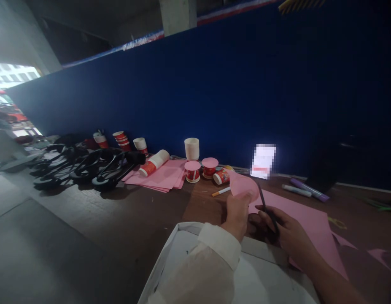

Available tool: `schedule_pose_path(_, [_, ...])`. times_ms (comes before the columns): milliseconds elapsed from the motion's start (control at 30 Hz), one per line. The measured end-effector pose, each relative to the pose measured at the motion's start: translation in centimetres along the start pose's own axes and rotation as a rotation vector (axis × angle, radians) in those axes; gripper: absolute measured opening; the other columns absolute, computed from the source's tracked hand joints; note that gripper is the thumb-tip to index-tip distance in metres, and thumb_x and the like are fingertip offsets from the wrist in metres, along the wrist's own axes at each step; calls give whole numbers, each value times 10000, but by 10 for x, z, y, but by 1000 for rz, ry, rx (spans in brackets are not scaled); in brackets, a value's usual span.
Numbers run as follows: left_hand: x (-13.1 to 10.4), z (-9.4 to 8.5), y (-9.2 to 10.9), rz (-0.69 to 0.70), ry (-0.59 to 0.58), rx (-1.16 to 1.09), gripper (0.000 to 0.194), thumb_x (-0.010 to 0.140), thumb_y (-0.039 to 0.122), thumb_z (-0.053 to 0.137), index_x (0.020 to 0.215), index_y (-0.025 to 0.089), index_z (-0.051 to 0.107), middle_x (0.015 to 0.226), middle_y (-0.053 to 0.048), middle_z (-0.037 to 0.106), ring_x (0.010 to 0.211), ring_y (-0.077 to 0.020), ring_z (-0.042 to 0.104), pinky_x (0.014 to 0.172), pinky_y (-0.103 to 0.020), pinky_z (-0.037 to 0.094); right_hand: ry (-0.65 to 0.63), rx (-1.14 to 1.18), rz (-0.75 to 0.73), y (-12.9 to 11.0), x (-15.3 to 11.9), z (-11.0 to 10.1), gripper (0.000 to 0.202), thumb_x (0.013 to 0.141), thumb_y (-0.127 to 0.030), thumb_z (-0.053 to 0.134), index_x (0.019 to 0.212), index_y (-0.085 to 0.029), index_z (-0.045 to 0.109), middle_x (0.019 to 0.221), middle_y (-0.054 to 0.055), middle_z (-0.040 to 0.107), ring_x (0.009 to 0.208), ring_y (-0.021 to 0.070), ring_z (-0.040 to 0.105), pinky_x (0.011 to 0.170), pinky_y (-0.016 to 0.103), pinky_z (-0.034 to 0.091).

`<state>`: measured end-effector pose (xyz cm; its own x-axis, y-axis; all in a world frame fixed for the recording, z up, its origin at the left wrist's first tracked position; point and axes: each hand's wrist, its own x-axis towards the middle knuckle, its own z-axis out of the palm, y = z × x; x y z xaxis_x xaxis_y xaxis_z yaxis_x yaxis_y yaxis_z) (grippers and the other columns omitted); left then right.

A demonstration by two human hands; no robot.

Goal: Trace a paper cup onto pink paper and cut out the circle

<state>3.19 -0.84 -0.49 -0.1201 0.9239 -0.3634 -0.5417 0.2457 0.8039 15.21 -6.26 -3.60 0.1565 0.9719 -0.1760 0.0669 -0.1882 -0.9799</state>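
My left hand (238, 213) pinches a roughly round piece of pink paper (244, 185) above the table. Close by on the right, my right hand (285, 230) is closed around the handles of dark scissors (263, 200), their blades pointing up along the paper's right edge. Beneath both hands lies a larger pink sheet (309, 219). Just behind the held paper a red paper cup (221, 176) rests on its side, and a cigarette-like white stick with an orange end (221, 192) lies in front of it. Two short red cups carry pink paper discs (192, 166) on top.
White stacked cups (192, 148) stand against the blue partition (151, 97). A cup stack lies on pink sheets (166, 179). Black strapped devices (109, 169) line the left. A blurred phone (263, 160), markers (309, 190), yellow scissors (337, 223) and pink scraps (378, 255) are right; a white box (170, 245) sits in front.
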Motion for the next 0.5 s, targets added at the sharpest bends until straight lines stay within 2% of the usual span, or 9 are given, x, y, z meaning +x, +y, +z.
schedule_pose_path(200, [8,-5,-2,57,-72,38,286,571,290,857,700,140,650,590,26,547,556,-102,453,522,-246,365,14,160,89,-11,-5,3,637,689,-614,852,1182,-233,719,780,26,733,673,205,669,585,310,533])
schedule_pose_path(333, [10,-7,-1,61,-85,55,281,577,303,842,702,134,656,596,16,541,579,-119,466,562,-274,392,12,170,55,-11,-7,1,678,686,-616,858,1216,-217,717,710,-3,675,567,148,576,502,272,448])
schedule_pose_path(500, [12,-9,-2,72,-103,115,280,596,345,841,690,145,670,603,7,541,609,-142,500,594,-285,418,-28,128,30,-11,-6,-1,670,684,-612,858,1201,-209,718,709,-15,659,552,117,519,473,245,378])
